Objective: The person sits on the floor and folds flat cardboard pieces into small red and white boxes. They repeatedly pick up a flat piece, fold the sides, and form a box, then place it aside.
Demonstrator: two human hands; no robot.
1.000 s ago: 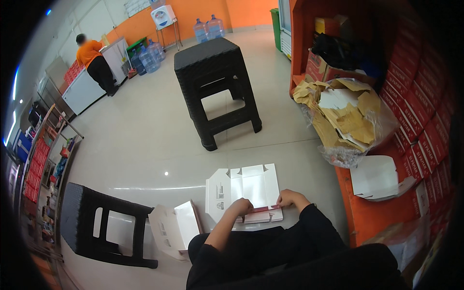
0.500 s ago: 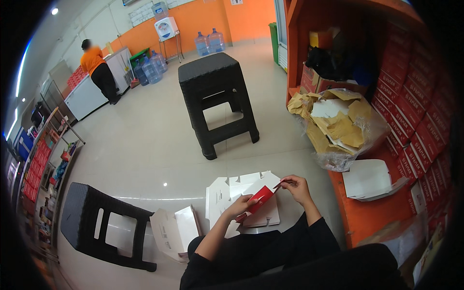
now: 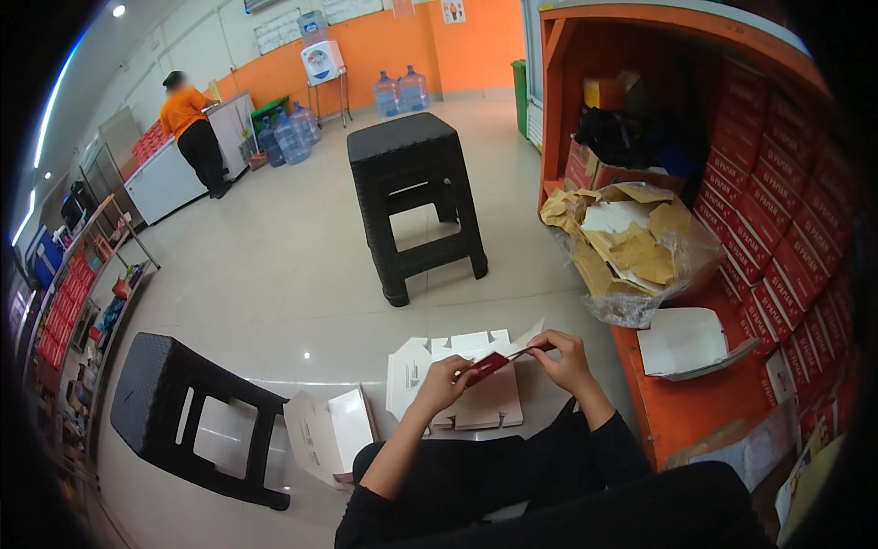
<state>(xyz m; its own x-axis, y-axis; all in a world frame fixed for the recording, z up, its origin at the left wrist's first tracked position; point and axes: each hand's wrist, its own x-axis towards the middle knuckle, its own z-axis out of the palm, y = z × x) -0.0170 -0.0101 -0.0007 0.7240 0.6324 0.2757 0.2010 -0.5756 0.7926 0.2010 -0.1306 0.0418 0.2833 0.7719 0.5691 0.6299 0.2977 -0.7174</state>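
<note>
Between my two hands is a red and white cardboard box blank (image 3: 487, 368), tilted above my lap with its red side partly in view. My left hand (image 3: 441, 384) closes on its left end. At its right end my right hand (image 3: 562, 361) pinches the edge, thumb and fingers together. Below them on the floor lies a stack of flat white box blanks (image 3: 476, 412), partly covered by my hands. To the left, by my knee, rests a half-folded white box (image 3: 331, 430) with its flap spread.
A black plastic stool (image 3: 402, 146) stands ahead; another black stool (image 3: 146, 393) lies tipped at left. At right, an orange shelf (image 3: 645, 403) holds an open white box (image 3: 681, 340), torn brown wrapping (image 3: 631, 247) and stacked red boxes (image 3: 786, 210). A person in orange (image 3: 187, 119) stands far off.
The red and white box blank has tilted, so less of its red face shows and a white flap stands up by my right hand. Both hands stay on it. My view has shifted slightly.
</note>
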